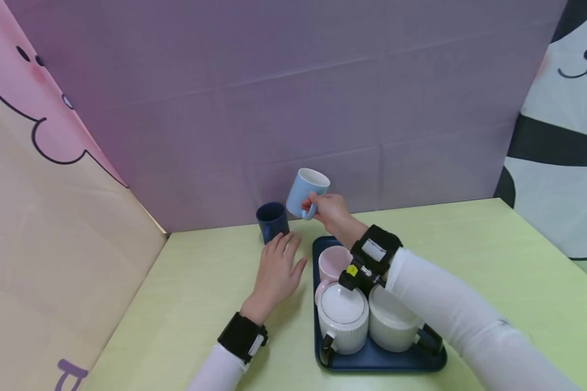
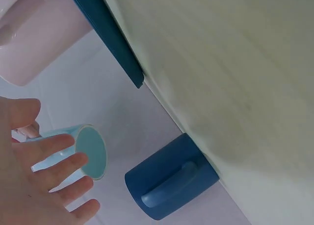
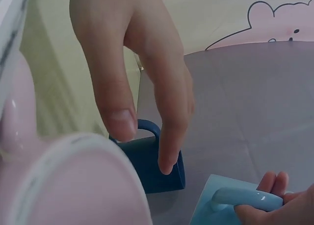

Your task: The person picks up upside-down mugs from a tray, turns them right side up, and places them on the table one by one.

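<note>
Light-blue mug (image 1: 300, 194), tilted and mouth uppermost, hangs above the far part of the pale tabletop (image 1: 186, 304), in front of the purple cloth (image 1: 303, 108). The right hand (image 1: 330, 209) has its fingers curled round the handle (image 3: 250, 198), and a firm pinch there seems the best guard against the body swinging. Levelling the mug before it meets any surface would likely let its base settle flat. The left hand (image 1: 276, 269) holds nothing, fingers spread and extended just beside the upright navy mug (image 1: 271, 217); those fingers are best kept off its rim, since the two mugs seem close enough to knock. Care is also called for under the right sleeve (image 1: 450, 309): the pink mug (image 1: 333, 262) and lidded white mug (image 1: 344, 326) stand on the navy tray (image 1: 372, 363), so a raised wrist looks safest.
</note>
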Demonstrator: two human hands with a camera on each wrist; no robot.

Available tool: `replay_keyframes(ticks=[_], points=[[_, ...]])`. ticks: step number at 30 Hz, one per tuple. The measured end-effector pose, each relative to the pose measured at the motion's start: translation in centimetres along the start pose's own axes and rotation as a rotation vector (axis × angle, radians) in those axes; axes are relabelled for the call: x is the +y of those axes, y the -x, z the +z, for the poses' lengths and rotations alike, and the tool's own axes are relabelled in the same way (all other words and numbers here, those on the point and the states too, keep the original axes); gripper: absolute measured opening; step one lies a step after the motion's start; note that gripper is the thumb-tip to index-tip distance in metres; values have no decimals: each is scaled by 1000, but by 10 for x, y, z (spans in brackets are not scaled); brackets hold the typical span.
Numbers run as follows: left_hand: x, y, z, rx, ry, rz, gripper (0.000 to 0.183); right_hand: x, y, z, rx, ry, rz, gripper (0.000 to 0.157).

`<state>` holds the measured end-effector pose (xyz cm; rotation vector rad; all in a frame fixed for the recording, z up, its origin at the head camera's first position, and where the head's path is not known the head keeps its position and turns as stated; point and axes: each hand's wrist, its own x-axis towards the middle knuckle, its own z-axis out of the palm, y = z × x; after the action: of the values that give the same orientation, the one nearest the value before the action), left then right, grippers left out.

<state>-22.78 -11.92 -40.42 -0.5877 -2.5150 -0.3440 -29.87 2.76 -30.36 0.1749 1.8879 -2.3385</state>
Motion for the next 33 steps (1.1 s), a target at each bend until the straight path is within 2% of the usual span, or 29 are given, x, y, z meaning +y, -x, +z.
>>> replay_keyframes(ticks=[11, 17, 22, 33], points=[[-8, 7, -5, -149, -32, -20, 51, 7, -12, 11, 11, -13, 43, 35], [-10, 12, -8, -176, -16, -50, 51, 9, -17, 17, 40, -38, 94, 33], [-13, 15, -10, -202, -20, -81, 52, 11, -20, 21, 72, -59, 98, 32], [-19, 20, -20, -197, -22, -107, 52, 16, -24, 21, 102, -74, 114, 32]])
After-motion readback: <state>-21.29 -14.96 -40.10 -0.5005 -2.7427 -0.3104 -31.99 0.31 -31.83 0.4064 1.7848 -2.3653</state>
